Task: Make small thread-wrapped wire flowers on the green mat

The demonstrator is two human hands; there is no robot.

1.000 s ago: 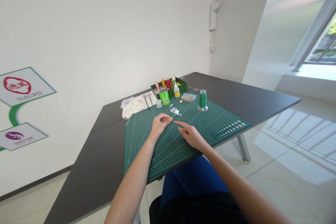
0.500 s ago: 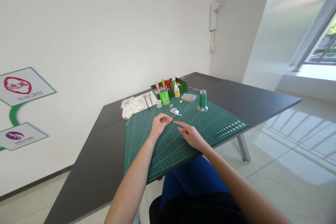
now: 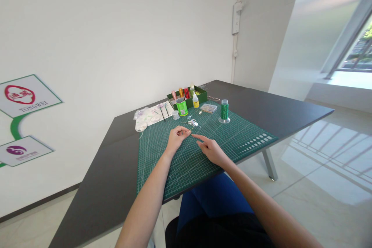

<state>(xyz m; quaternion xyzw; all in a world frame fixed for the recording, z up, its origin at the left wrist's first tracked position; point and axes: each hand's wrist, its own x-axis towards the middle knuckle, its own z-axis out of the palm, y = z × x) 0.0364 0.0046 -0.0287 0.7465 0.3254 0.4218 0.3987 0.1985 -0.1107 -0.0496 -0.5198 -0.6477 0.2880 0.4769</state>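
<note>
Over the green cutting mat point(image 3: 180, 170), my left hand point(image 3: 176, 138) is closed, thumb and forefinger pinched together. Whatever is between those fingertips is too small to make out. My right hand point(image 3: 211, 150) has its index finger stretched toward the left fingertips, nearly meeting them, with the thumb apart below. Just beyond both hands lies a small white looped item point(image 3: 193, 123), possibly little scissors, with thin pieces around it. Right of my right hand, a spool of green thread point(image 3: 224, 111) stands upright.
Behind the hands are a green can point(image 3: 182, 108), a yellow-labelled glue bottle point(image 3: 195, 101), a clear flat case point(image 3: 208, 108) and a small clear tub point(image 3: 176, 115). A dark green box point(image 3: 202, 96) holds several thread spools. White material point(image 3: 145, 118) lies at the back left.
Almost nothing differs. Both hands keep the same place and pose, with at most a tiny shift at the fingertips.
</note>
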